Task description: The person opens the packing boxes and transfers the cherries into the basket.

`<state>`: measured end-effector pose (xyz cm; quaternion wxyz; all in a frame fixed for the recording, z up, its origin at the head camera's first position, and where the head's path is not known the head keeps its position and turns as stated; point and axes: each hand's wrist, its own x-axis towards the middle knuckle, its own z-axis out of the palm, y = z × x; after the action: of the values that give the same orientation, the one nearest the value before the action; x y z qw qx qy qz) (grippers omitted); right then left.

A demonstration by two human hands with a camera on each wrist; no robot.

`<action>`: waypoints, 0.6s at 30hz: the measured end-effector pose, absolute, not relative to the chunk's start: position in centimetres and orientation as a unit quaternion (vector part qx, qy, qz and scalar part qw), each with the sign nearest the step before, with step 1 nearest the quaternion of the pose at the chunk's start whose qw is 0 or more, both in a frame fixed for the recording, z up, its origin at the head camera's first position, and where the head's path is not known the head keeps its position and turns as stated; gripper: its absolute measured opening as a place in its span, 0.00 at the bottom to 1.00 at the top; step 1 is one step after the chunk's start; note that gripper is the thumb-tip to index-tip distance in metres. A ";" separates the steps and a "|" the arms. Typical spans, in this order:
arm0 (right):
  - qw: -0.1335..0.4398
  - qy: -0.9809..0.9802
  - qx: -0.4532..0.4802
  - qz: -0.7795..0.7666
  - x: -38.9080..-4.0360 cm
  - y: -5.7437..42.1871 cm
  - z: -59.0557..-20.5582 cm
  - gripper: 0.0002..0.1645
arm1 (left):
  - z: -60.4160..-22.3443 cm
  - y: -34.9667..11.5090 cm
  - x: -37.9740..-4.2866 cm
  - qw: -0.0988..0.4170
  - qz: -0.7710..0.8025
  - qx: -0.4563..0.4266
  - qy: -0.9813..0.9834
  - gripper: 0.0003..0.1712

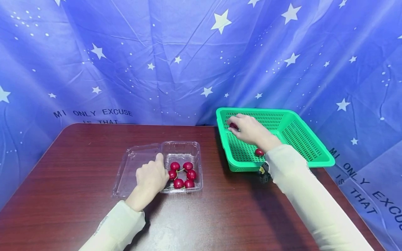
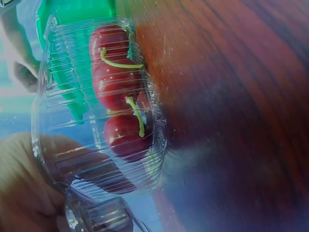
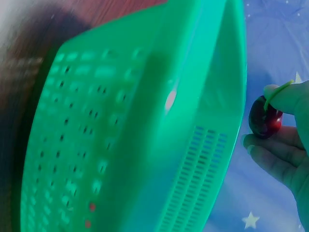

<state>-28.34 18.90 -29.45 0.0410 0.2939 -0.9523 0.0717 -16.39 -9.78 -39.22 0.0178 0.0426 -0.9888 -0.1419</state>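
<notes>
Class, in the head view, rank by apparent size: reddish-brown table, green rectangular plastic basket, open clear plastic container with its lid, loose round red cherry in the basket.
1. Table
2. Green basket, partly covered
3. Clear container, lid included
4. Loose cherry

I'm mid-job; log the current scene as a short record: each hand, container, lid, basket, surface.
Left hand: holds the clear container at its lid-side wall
Right hand: pinches a stemmed cherry at the green basket; exact height unclear
Container contents: six red cherries visible
Lid: open, left of the container
Basket contents: one loose cherry visible; the right arm hides part
Surface: reddish-brown table
</notes>
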 end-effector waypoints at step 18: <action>0.040 -0.964 0.258 0.044 -28.6 23.9 -29.3 0.15 | -39.0 -9.6 -16.3 0.012 -0.138 0.048 -0.989 0.14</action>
<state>-28.59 23.91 -29.32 0.0402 0.2577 -0.9644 0.0441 -16.29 -9.63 -39.03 0.0121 0.0478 -0.9892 -0.1379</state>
